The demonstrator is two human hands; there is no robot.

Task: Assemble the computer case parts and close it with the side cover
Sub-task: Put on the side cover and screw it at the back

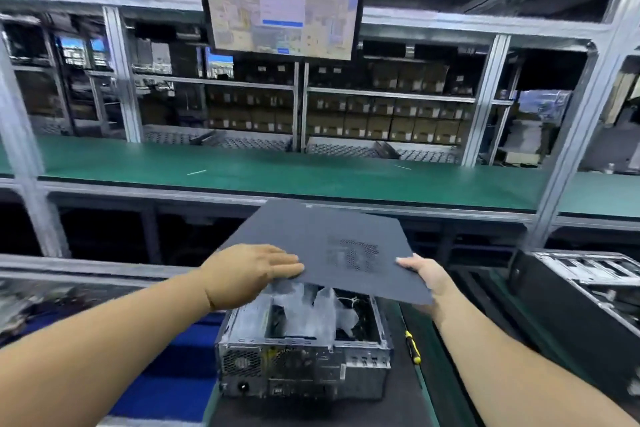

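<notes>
An open grey computer case point(304, 362) lies on the dark belt in front of me, its rear ports facing me and its inside showing clear plastic wrap. Above it I hold the dark side cover point(311, 239), a flat panel with a perforated vent patch, tilted up away from me. My left hand point(247, 270) grips the cover's near left edge, fingers lying on top. My right hand point(427, 279) holds the near right corner, thumb on top and fingers hidden beneath the panel.
A yellow-and-black screwdriver point(413, 347) lies on the belt right of the case. Another open case point(585, 291) stands at the right. A blue mat point(173, 367) is to the left. A green shelf point(277, 173), a monitor point(282, 0) and shelves of boxes stand behind.
</notes>
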